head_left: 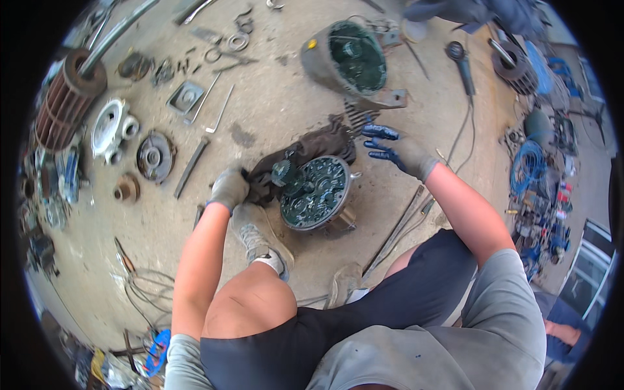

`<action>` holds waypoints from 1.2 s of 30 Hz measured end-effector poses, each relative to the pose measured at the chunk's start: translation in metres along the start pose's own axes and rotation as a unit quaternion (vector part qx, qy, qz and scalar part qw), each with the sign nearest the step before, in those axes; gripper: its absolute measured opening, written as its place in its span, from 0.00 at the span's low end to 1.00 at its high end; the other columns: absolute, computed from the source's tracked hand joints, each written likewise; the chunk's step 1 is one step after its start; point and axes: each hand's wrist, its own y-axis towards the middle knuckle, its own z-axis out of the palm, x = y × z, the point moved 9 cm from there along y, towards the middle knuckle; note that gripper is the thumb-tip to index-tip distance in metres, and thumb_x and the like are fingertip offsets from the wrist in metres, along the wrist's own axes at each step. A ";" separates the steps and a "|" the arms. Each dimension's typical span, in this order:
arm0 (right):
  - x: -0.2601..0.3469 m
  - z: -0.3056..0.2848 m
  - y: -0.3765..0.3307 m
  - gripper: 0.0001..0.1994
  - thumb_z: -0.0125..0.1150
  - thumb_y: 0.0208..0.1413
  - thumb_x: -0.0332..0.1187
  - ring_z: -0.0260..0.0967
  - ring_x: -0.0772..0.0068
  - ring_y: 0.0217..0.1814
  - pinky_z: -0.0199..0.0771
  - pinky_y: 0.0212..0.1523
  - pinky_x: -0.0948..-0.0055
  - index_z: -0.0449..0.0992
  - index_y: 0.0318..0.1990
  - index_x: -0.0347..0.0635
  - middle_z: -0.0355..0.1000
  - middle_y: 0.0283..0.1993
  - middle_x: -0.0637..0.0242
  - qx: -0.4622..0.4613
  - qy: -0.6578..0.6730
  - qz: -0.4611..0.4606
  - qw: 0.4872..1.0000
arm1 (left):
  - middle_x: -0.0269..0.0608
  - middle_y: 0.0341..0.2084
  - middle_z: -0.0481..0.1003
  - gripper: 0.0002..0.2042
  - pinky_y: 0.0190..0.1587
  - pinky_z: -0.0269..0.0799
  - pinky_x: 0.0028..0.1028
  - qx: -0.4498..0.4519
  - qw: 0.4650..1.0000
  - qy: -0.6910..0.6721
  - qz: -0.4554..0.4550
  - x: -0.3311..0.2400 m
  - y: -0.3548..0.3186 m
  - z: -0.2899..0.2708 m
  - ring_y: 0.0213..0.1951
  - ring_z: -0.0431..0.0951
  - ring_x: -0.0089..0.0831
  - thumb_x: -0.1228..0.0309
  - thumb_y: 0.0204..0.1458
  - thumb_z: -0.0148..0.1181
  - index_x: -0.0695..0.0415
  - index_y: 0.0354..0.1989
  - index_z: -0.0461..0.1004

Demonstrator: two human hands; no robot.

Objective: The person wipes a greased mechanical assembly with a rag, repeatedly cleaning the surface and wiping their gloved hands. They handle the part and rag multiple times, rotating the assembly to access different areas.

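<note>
Between my feet stands a round gear housing, its open top full of gears coated in dark green grease. A greasy toothed gear on a shaft rises at its left side. Behind it a dark brown rag lies in a crumpled strip. At the rag's left end my left hand, in a grey glove, is closed on the cloth; its fingertips are partly hidden. My right hand hovers right of the rag, fingers spread, holding nothing. Dark grease covers that glove's fingers.
A grease-filled metal housing lies ahead. An angle grinder with a cord rests at right. A flat bar, a white casting and a ribbed rotor lie at left. Long rods stretch beside my right foot.
</note>
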 end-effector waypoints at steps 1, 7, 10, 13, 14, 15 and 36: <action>0.013 -0.003 -0.014 0.25 0.57 0.70 0.45 0.72 0.66 0.66 0.76 0.62 0.64 0.68 0.71 0.51 0.69 0.71 0.64 -0.010 0.187 -0.025 0.982 | 0.58 0.47 0.81 0.18 0.57 0.76 0.43 -0.007 1.000 -0.016 0.023 -0.002 -0.004 -0.007 0.54 0.81 0.52 0.66 0.53 0.65 0.56 0.52 0.81; 0.068 0.017 -0.122 0.36 0.43 0.71 0.62 0.64 0.49 0.74 0.72 0.66 0.49 0.62 0.74 0.45 0.60 0.77 0.56 0.113 0.459 -0.127 0.872 | 0.54 0.55 0.80 0.25 0.58 0.75 0.35 -0.177 0.945 -0.274 0.026 0.017 -0.064 -0.100 0.56 0.80 0.43 0.64 0.57 0.67 0.63 0.61 0.76; 0.066 0.021 -0.162 0.39 0.44 0.68 0.66 0.66 0.49 0.71 0.73 0.65 0.48 0.65 0.72 0.43 0.66 0.71 0.54 0.080 0.523 -0.145 0.836 | 0.49 0.61 0.75 0.24 0.63 0.71 0.37 -0.107 0.836 -0.530 0.092 0.010 -0.093 -0.146 0.61 0.76 0.40 0.59 0.68 0.54 0.60 0.66 0.71; 0.044 0.005 -0.183 0.40 0.46 0.66 0.69 0.72 0.51 0.63 0.78 0.59 0.50 0.70 0.68 0.42 0.71 0.65 0.55 -0.028 0.587 -0.142 0.797 | 0.49 0.63 0.72 0.31 0.67 0.67 0.43 -0.050 0.723 -0.680 0.110 -0.013 -0.089 -0.198 0.62 0.74 0.41 0.46 0.72 0.42 0.60 0.69 0.67; 0.045 -0.002 -0.189 0.39 0.46 0.66 0.69 0.73 0.52 0.62 0.78 0.58 0.50 0.71 0.66 0.42 0.72 0.64 0.55 -0.027 0.603 -0.179 0.777 | 0.48 0.62 0.73 0.32 0.68 0.66 0.44 -0.050 0.736 -0.659 0.146 -0.029 -0.089 -0.223 0.62 0.74 0.41 0.44 0.72 0.40 0.60 0.69 0.67; 0.034 -0.011 -0.192 0.39 0.46 0.66 0.69 0.73 0.53 0.61 0.78 0.57 0.51 0.72 0.65 0.42 0.72 0.63 0.56 -0.077 0.626 -0.170 0.757 | 0.48 0.62 0.73 0.34 0.68 0.65 0.44 -0.065 0.749 -0.640 0.157 -0.038 -0.089 -0.247 0.62 0.74 0.41 0.41 0.71 0.39 0.60 0.69 0.67; -0.170 0.177 -0.761 0.22 0.54 0.68 0.58 0.76 0.69 0.35 0.77 0.37 0.67 0.78 0.49 0.50 0.77 0.38 0.70 -0.613 0.654 -0.002 0.443 | 0.46 0.57 0.75 0.36 0.61 0.71 0.43 0.291 0.844 -0.449 0.040 -0.304 -0.261 -0.437 0.57 0.76 0.42 0.36 0.66 0.43 0.56 0.67 0.66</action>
